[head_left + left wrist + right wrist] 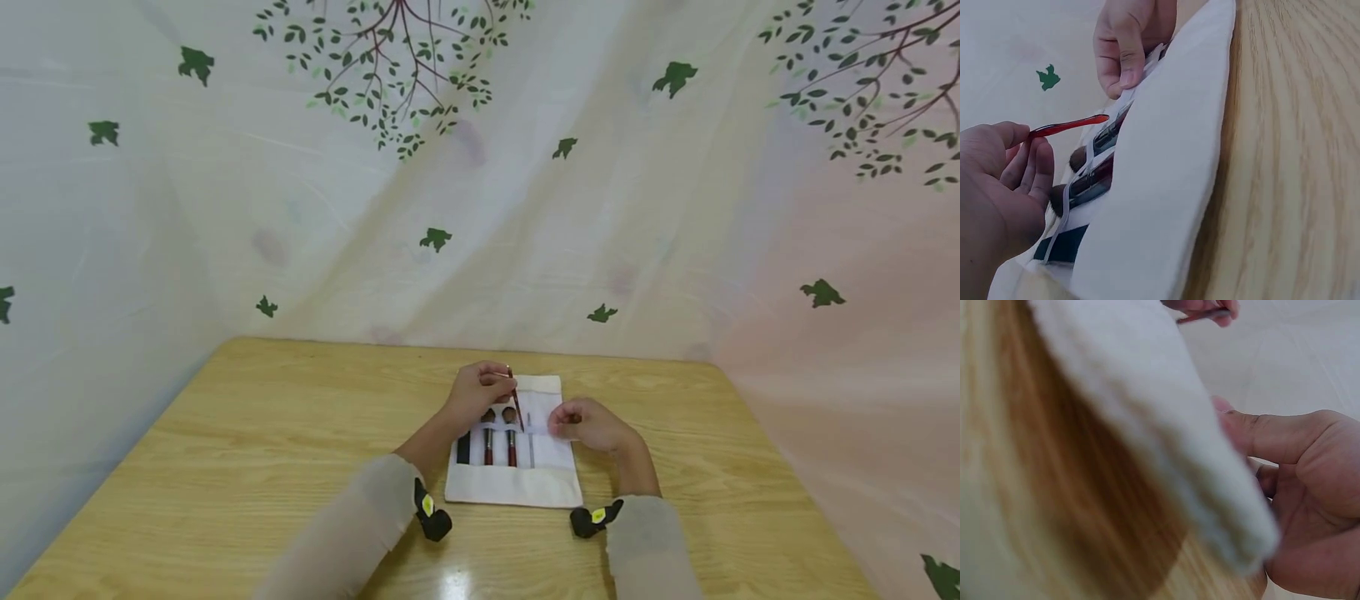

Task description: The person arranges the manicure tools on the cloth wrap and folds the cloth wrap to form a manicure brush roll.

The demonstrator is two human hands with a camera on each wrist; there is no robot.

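Note:
A white cloth brush roll (512, 486) lies unfolded on the table. My left hand (480, 392) pinches a slim red-handled makeup brush (1069, 127) between thumb and fingers, over the roll's upper part, its lower end slanting down toward the elastic band. On the right side of the roll, my right hand (592, 423) pinches the white elastic band (1124, 98) between thumb and fingers. Two makeup brushes with dark round bristles, one a left brush (488, 437) and one a right brush (511, 437), stand in the pocket under the band. Left of them is a flat black item (463, 448).
The wooden table (262, 467) extends around the roll on all sides. Behind it hangs a pale cloth backdrop (510, 275) printed with branches and green leaves. A small black wrist camera (433, 521) sits on the left sleeve, and another wrist camera (588, 521) on the right.

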